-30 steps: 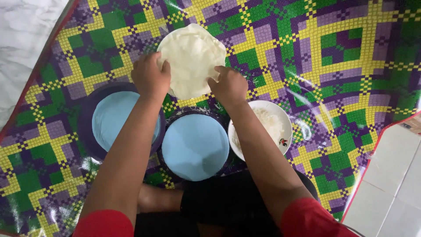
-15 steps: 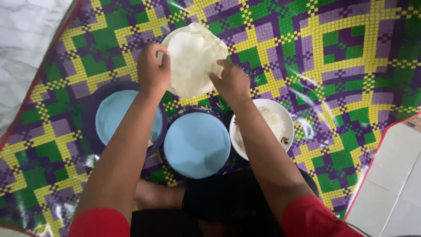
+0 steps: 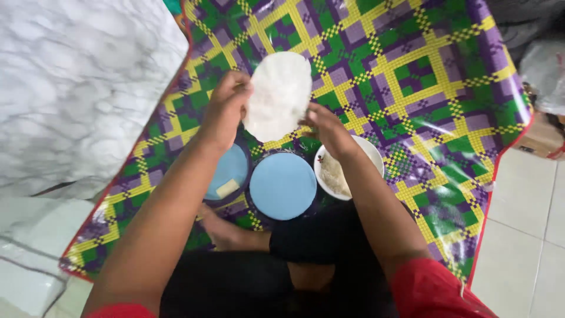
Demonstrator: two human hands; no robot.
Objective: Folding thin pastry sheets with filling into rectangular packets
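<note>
Left hand (image 3: 226, 109) and right hand (image 3: 326, 126) pinch opposite edges of the seemingly lifted white wrapper (image 3: 279, 94).

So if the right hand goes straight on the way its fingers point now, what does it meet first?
The right hand points up-left and already touches the white dough sheet. Going on, it would press into that sheet first, and beyond it probably the left hand; depth is unclear.

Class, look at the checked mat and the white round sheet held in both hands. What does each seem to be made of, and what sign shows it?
Checked mat: probably woven plastic, glossy; bright glare streaks run across its purple, green and yellow weave.
White round sheet: likely thin dough or a wrapper, matte and soft; it lies limp between the left hand and the right hand.
</note>
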